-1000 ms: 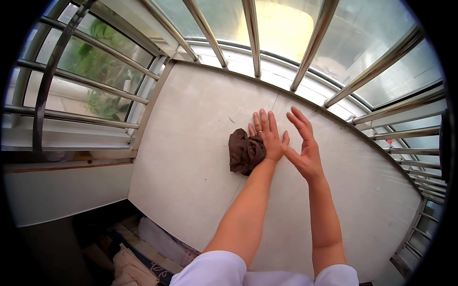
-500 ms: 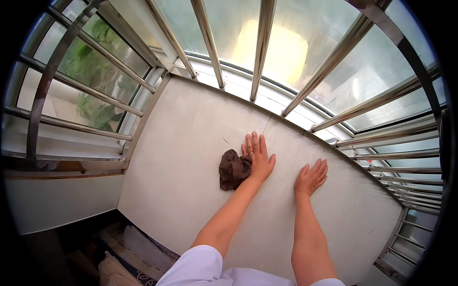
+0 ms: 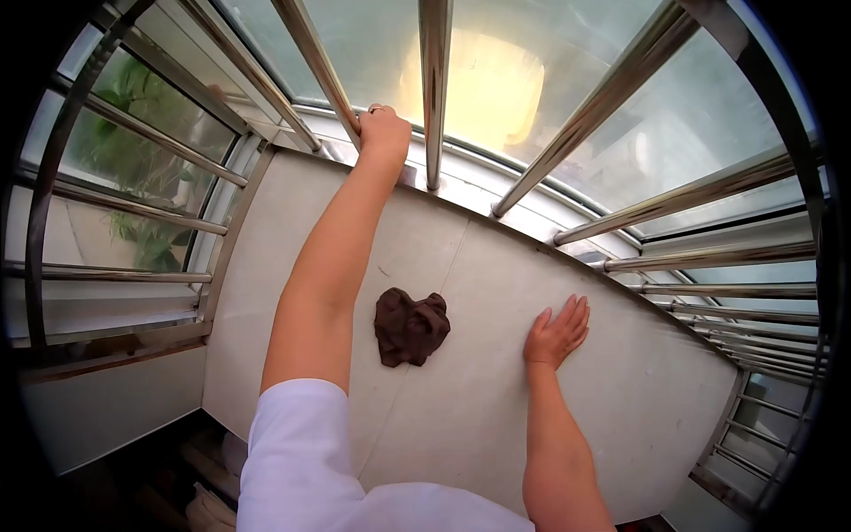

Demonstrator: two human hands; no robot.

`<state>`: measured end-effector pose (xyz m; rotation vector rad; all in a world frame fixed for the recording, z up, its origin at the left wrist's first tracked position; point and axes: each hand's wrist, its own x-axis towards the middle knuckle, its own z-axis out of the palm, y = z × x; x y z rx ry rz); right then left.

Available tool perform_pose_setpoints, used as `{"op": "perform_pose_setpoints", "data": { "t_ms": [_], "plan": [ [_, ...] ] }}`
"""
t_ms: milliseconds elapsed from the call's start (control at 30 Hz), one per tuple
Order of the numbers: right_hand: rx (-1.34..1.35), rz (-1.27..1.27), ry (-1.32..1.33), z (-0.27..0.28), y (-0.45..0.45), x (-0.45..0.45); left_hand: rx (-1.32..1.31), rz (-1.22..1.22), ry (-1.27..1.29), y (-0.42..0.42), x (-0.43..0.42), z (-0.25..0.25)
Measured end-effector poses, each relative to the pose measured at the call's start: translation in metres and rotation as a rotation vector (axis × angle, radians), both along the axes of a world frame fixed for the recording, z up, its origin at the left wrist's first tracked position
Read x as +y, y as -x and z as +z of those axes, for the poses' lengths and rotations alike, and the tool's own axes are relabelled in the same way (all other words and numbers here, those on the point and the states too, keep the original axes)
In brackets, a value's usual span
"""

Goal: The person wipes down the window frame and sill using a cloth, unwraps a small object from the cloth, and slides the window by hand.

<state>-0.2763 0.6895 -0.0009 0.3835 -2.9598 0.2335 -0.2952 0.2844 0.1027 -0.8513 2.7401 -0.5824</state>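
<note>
Brown cloth (image 3: 409, 328) apart from left grip (image 3: 384, 130)

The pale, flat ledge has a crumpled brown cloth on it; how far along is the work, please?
Nothing on the pale ledge is clearly finished. The brown cloth is in neither hand; the left hand is against a shiny metal bar, while the right hand rests flat on the ledge. Perhaps left: the thin mark beyond the cloth.

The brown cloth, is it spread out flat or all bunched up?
Bunched up: the cloth sits in a crumpled heap on the pale surface, with folds showing on top.
</note>
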Motion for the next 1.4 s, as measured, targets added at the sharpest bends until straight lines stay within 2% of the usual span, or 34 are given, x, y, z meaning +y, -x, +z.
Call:
{"op": "perform_pose_setpoints", "data": {
  "t_ms": [67,133,267,333,500,733,1033,1200,1233,1333,1400],
  "plan": [
    [-0.018,0.0,0.012,0.002,-0.001,-0.001,-0.132,0.146,-0.193,0.013,-0.013,-0.005],
    [-0.029,-0.01,0.01,0.005,0.0,-0.003,-0.12,0.178,-0.263,0.018,-0.026,-0.021],
    [-0.058,-0.014,0.013,0.006,-0.001,-0.002,-0.169,0.234,-0.28,0.025,-0.04,-0.055],
    [-0.055,-0.015,0.012,0.006,-0.001,-0.003,-0.091,0.238,-0.288,0.024,-0.039,-0.068],
    [-0.049,-0.011,0.009,0.007,-0.002,-0.003,0.077,0.22,-0.292,0.022,-0.03,-0.06],
    [-0.035,-0.005,0.015,0.005,-0.001,-0.003,0.104,0.244,-0.286,0.025,-0.033,-0.06],
    [-0.024,0.003,0.004,0.005,-0.001,-0.002,0.282,0.404,-0.318,0.027,-0.021,-0.056],
    [-0.019,-0.003,0.007,0.007,-0.003,-0.004,0.207,0.249,-0.3,0.015,0.006,-0.033],
    [-0.01,-0.003,0.0,0.005,-0.002,-0.003,0.267,0.26,-0.339,0.006,0.017,-0.022],
    [0.003,0.004,-0.002,0.004,-0.002,-0.003,0.566,0.026,-0.188,-0.051,0.038,-0.02],
    [0.004,0.004,0.003,0.004,-0.002,-0.002,0.673,-0.034,-0.255,-0.098,0.063,-0.003]
  ]
}}
